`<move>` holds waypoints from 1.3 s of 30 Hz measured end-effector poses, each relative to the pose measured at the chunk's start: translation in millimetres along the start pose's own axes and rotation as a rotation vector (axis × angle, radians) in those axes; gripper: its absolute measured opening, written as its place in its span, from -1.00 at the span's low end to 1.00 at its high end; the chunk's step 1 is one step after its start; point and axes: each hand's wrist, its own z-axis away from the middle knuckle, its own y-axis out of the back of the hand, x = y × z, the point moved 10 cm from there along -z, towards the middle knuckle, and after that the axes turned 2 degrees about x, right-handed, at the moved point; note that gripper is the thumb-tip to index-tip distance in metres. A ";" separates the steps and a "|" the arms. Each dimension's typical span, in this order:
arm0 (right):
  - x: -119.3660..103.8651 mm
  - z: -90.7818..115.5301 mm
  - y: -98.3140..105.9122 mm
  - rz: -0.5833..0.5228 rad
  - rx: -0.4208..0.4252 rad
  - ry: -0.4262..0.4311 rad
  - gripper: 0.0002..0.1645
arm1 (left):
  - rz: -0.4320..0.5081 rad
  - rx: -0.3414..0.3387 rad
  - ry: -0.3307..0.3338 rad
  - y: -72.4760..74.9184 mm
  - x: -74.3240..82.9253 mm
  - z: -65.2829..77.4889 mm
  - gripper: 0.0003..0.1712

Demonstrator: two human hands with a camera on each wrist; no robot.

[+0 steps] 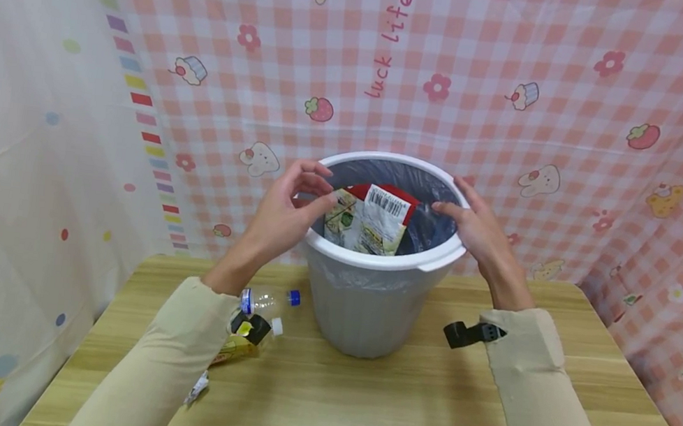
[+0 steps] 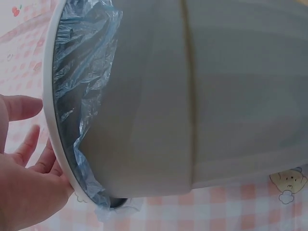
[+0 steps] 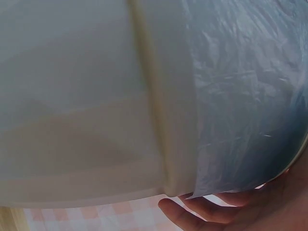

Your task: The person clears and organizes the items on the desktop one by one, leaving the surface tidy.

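A grey trash can (image 1: 361,314) with a white rim stands upright on the wooden table. A translucent bluish liner (image 2: 86,62) lines it and folds over the rim to the outside. Inside lies a food packet (image 1: 383,225), red and pale with a barcode. My left hand (image 1: 288,203) holds the rim at the left, its thumb (image 2: 24,107) at the rim's top edge and fingers against the outside. At the right, my right hand (image 1: 479,225) grips the rim, thumb inside and fingers (image 3: 192,219) along the outer wall; its palm is mostly out of the right wrist view.
Left of the can, partly behind my left sleeve, lie a clear bottle (image 1: 265,298) with a blue cap, a white cap (image 1: 276,326), a yellow wrapper (image 1: 235,348) and a crumpled white scrap (image 1: 198,388). A checked pink curtain (image 1: 385,49) hangs close behind the table.
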 end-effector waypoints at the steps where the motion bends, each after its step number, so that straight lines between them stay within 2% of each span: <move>1: 0.1 0.0 -0.2 -0.002 -0.002 0.000 -0.10 | 0.007 0.006 -0.001 1.6 0.0 1.3 -0.65; 10: 2.2 -1.0 -0.7 -0.007 -0.007 -0.006 -0.10 | 0.064 0.065 0.000 19.0 -2.3 13.7 -0.67; 18: 2.8 -1.1 -0.6 -0.016 -0.013 0.008 -0.12 | 0.043 0.120 0.033 38.1 -14.3 24.6 -0.64; 23: 3.1 -1.5 -0.9 -0.021 -0.012 0.004 -0.11 | 0.037 0.132 0.057 52.1 -23.9 35.6 -0.71; 27: 2.7 -1.5 -0.5 -0.017 -0.009 0.001 -0.11 | 0.011 0.123 0.084 63.3 -34.3 46.9 -0.75; 32: 1.9 -1.4 -0.7 -0.022 -0.013 0.002 -0.11 | -0.034 0.083 0.135 72.1 -49.8 61.3 -0.73; 39: 1.6 -1.7 -1.4 -0.026 -0.018 0.008 -0.12 | -0.118 0.028 0.169 84.2 -69.2 80.4 -0.74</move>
